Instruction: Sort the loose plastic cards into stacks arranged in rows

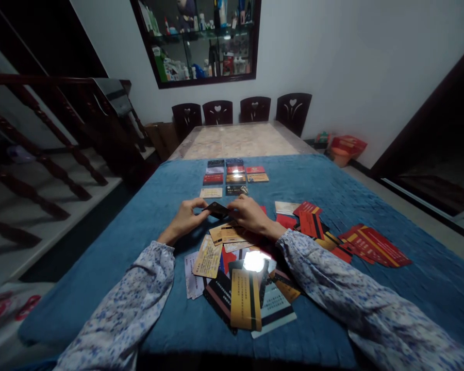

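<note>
My left hand point(186, 218) and my right hand point(248, 214) both pinch one dark card point(216, 209) just above the blue cloth point(150, 216). Under and in front of my hands lies a loose heap of cards point(244, 288), yellow, black, red and white, some overlapping. Beyond my hands, several cards point(235, 178) lie in neat rows on the cloth. To the right a spread of mostly red cards point(371, 246) fans out. Both sleeves are floral.
The blue cloth covers the near part of a long table point(239, 139) with bare stone-like top beyond. Several dark chairs point(255, 108) stand at its far end. A wooden stair railing point(50, 134) is on the left, a glass cabinet point(201, 38) on the wall.
</note>
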Demonstrator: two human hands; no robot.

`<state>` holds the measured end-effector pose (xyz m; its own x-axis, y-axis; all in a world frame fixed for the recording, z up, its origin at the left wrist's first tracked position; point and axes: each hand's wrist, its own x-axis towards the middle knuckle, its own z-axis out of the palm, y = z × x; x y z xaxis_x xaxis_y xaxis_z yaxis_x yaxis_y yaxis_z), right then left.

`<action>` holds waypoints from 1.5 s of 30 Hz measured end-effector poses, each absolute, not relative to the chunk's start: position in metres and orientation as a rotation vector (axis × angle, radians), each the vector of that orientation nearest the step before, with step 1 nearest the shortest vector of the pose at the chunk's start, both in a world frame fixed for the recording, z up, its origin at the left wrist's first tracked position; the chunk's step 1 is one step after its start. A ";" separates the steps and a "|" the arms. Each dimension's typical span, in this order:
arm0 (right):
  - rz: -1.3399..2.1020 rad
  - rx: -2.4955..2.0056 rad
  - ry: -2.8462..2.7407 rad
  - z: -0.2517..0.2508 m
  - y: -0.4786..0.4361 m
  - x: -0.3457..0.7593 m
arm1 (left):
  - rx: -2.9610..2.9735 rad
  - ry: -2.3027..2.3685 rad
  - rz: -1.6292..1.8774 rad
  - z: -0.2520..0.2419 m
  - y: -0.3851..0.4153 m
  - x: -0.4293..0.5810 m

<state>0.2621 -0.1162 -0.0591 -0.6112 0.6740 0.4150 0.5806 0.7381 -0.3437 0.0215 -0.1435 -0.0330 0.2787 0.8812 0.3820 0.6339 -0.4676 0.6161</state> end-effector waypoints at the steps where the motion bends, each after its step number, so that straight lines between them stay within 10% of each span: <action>1: 0.240 -0.946 -2.409 -0.060 -0.116 0.262 | 2.219 1.374 1.004 -0.034 -0.143 0.020; 45: -0.161 -1.216 -2.503 -0.057 -0.130 0.261 | 2.530 1.485 0.760 -0.064 -0.137 0.029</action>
